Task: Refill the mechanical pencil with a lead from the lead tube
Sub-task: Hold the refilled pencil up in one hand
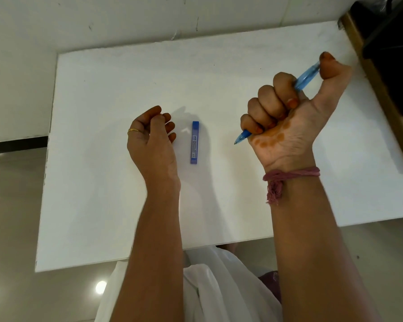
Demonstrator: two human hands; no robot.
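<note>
Mechanical pencil [305, 81] gripped in right hand [286, 117] | left hand [151, 138] loosely curled, holding nothing | lead tube [195, 142] label unreadable

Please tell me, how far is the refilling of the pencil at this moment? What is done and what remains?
Done: the right hand has picked up the mechanical pencil, fist round the barrel, thumb on its top end. In hand: nothing more than that grip. Left: the lead tube lies untouched on the white table, apparently closed; the left hand rests beside it, loosely curled, holding nothing. No lead is visible, so opening, extracting and loading seem to remain.
</note>
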